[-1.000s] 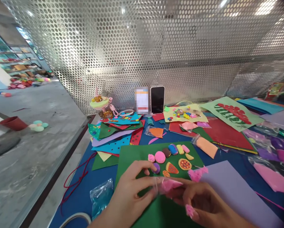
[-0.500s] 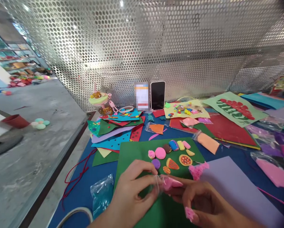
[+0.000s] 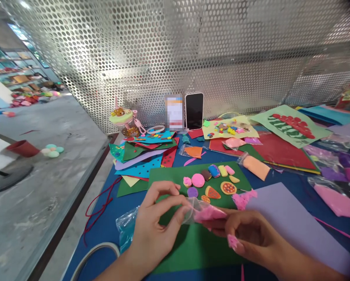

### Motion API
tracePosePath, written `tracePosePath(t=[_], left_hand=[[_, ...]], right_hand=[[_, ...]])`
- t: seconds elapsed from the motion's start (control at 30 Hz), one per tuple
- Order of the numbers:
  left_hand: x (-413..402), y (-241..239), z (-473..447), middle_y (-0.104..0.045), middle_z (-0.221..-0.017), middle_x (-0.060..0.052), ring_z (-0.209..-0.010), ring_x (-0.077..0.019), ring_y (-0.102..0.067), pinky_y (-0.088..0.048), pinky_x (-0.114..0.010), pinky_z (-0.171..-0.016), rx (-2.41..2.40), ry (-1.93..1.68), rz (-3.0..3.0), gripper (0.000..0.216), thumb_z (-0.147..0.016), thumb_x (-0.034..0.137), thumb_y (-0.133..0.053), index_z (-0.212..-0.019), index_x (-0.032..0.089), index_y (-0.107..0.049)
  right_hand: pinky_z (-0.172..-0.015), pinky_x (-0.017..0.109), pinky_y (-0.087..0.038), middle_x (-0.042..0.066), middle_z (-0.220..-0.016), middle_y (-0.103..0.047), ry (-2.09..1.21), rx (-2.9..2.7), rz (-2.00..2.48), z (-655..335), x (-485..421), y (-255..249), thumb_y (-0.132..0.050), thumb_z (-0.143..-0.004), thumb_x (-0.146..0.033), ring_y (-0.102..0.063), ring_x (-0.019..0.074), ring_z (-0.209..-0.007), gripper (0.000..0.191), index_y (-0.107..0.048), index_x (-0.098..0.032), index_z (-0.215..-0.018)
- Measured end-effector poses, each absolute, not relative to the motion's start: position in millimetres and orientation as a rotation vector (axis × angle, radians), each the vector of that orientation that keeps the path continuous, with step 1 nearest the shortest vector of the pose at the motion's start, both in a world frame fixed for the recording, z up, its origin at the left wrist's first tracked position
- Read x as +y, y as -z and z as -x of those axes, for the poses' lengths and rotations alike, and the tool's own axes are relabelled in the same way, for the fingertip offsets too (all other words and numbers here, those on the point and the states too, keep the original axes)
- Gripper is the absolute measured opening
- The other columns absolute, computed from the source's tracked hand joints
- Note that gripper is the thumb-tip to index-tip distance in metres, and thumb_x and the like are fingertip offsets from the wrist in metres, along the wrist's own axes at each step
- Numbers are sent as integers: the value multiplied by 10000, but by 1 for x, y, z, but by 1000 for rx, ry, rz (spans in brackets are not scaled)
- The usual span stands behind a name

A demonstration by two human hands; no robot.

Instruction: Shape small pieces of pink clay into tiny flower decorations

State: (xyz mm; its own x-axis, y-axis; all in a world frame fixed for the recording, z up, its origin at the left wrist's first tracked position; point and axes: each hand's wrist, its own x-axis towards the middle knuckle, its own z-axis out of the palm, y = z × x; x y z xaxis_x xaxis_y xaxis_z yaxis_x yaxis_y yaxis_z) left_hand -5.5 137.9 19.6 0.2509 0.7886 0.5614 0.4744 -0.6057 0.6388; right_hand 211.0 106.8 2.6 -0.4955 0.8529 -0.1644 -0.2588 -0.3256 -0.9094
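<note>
My left hand (image 3: 156, 224) pinches the open end of a small clear plastic bag of pink clay (image 3: 205, 212) over a green felt sheet (image 3: 192, 246). My right hand (image 3: 246, 236) grips the other end of the same bag, and a small lump of pink clay (image 3: 232, 242) sticks to its fingers. Just beyond the hands, several small clay food shapes (image 3: 211, 183) lie on the green sheet, among them a pink disc, a pizza and a watermelon slice. A loose pink clay scrap (image 3: 243, 198) lies at the sheet's right edge.
A purple sheet (image 3: 289, 222) lies to the right and a clear bag of blue clay (image 3: 125, 230) to the left. Stacked coloured felt (image 3: 145, 160), bagged clay (image 3: 255, 166), a black phone (image 3: 194, 111) and a perforated metal screen (image 3: 192, 50) stand behind. A red cord (image 3: 100, 205) trails at the left.
Both hands have stayed on the pink clay bag and shifted slightly; the left hand's fingers have drawn the bag's end open a little. The view has tilted, so the table things sit higher in frame.
</note>
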Motion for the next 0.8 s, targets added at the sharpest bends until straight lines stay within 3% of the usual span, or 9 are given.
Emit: tracePosePath(t=[0.13, 0.33, 0.43, 0.53, 0.6, 0.7, 0.8], left_hand=[[141, -23, 10, -472, -914, 8, -878, -114, -584, -491, -203, -776, 1281, -1355, -1976, 130, -791, 124, -613, -782, 248, -654], [144, -23, 9, -511, -847, 14, -801, -91, -553, -481, -140, -692, 1359, -1474, -1650, 92, -792, 191, -625, -732, 251, -658], [145, -20, 8, -535, -876, 12, -839, -92, -547, -472, -130, -712, 1353, -1460, -1579, 76, -776, 196, -644, -757, 262, -677], [145, -17, 8, -546, -885, 8, -821, -99, -554, -475, -144, -693, 1357, -1420, -1539, 59, -765, 206, -652, -762, 256, -682], [146, -17, 8, -556, -836, 7, -790, -109, -558, -477, -165, -676, 1369, -1395, -1535, 47, -769, 216, -645, -730, 240, -659], [157, -27, 10, -599, -834, -11, -824, -150, -581, -487, -232, -709, 1386, -1316, -1651, 80, -803, 240, -597, -727, 221, -613], [196, -41, 11, -649, -1065, -58, -1011, -221, -549, -440, -366, -886, 1417, -1069, -2124, 82, -834, 247, -546, -796, 214, -610]], right_hand=[[-947, 372, -427, 74, -996, -711, -1960, -1122, 907, -208, 106, 3, -712, -763, -344, -623, 230, -1041, 151, -657, -210, -718], [-940, 352, -450, 89, -1254, -596, -2059, -1155, 926, -207, 103, 14, -693, -792, -287, -541, 250, -1181, 114, -626, -195, -797], [-918, 330, -464, 84, -1217, -613, -1978, -1236, 931, -207, 106, 15, -677, -805, -292, -551, 249, -1164, 111, -621, -197, -789], [-960, 308, -432, 69, -1232, -596, -1893, -1298, 934, -208, 109, 13, -662, -817, -285, -450, 242, -1263, 84, -627, -213, -795], [-970, 297, -426, 68, -1264, -571, -1868, -1323, 972, -209, 110, 11, -658, -818, -292, -403, 238, -1299, 75, -631, -223, -818], [-937, 294, -456, 91, -1235, -587, -1855, -1380, 1022, -209, 111, 7, -663, -803, -336, -503, 247, -1214, 130, -640, -209, -808], [-873, 294, -497, 112, -1094, -663, -1837, -1458, 1021, -207, 114, 2, -658, -786, -400, -623, 243, -1043, 213, -663, -187, -776]])
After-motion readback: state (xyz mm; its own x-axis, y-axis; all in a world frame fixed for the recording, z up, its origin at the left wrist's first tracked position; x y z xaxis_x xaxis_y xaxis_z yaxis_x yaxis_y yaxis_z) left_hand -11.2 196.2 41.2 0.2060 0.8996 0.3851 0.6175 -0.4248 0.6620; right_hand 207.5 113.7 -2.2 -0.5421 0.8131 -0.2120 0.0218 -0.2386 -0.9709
